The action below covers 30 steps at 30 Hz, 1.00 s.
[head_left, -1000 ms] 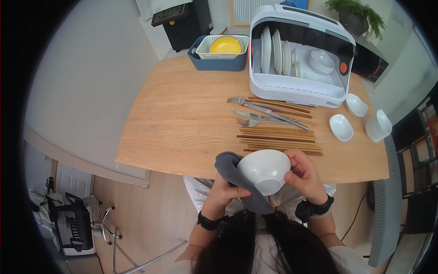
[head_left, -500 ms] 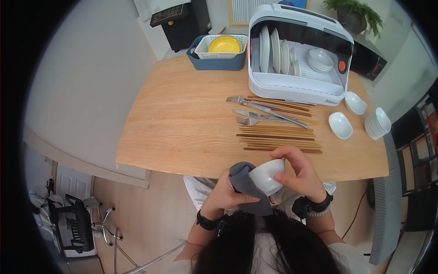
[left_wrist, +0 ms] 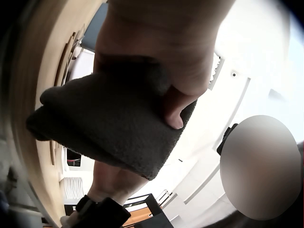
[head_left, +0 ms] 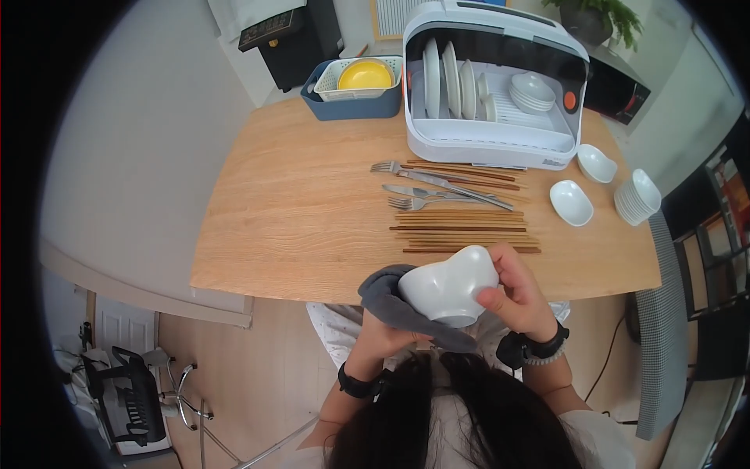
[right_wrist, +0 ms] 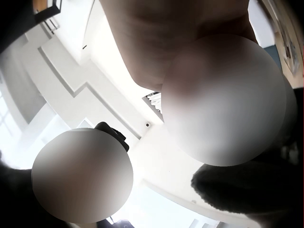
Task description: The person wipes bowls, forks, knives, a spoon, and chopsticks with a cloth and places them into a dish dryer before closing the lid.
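A white bowl with a wavy rim is tilted on its side above the front edge of the table. My right hand grips its right side, the thumb on the outer wall and the fingers at the rim. A dark grey cloth lies against the bowl's left side and underneath it. It is held by my left hand, whose fingers are mostly hidden behind the cloth. In the left wrist view the thumb presses the folded cloth.
Several chopsticks, with forks and knives, lie beyond the bowl. A white dish rack holds plates and bowls. Small white dishes and a bowl stack stand right. A blue basket sits at the back.
The bowl has turned in my hands, first tipping sideways, then showing its underside and wavy rim. The cloth has shifted left with my left hand. The head view has moved slightly.
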Available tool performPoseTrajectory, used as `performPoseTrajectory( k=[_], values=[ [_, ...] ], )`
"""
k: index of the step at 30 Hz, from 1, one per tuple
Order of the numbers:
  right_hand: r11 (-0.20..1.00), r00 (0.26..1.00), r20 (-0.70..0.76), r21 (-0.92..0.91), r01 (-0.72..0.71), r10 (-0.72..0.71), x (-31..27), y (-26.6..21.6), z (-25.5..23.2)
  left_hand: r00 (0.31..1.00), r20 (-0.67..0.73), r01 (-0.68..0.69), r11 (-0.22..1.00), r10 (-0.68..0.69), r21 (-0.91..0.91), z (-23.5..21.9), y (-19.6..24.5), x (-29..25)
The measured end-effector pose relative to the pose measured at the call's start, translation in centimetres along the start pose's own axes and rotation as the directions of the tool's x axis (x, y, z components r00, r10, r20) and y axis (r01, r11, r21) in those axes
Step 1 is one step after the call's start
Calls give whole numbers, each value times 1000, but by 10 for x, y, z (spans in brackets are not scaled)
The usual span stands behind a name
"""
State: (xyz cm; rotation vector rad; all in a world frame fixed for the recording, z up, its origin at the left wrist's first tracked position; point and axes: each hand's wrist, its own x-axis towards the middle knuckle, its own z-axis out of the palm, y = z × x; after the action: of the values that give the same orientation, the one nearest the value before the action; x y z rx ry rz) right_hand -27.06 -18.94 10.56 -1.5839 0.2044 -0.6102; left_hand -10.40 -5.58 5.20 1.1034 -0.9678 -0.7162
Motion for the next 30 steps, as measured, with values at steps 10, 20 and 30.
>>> performPoseTrajectory(
  k=[10,20,30],
  values=[
    [806,886,418,-584,95,199,2,-29,-18,840,512,35,959,-180,280,5,35,21],
    [588,894,-157,-797,136,-420,27,-53,-109,929,-236,61,747,-286,-662,-20,-30,33],
    [-173,847,-152,-946,-274,-509,210,-16,-205,931,-255,17,729,-261,-684,-22,-36,32]
  ],
)
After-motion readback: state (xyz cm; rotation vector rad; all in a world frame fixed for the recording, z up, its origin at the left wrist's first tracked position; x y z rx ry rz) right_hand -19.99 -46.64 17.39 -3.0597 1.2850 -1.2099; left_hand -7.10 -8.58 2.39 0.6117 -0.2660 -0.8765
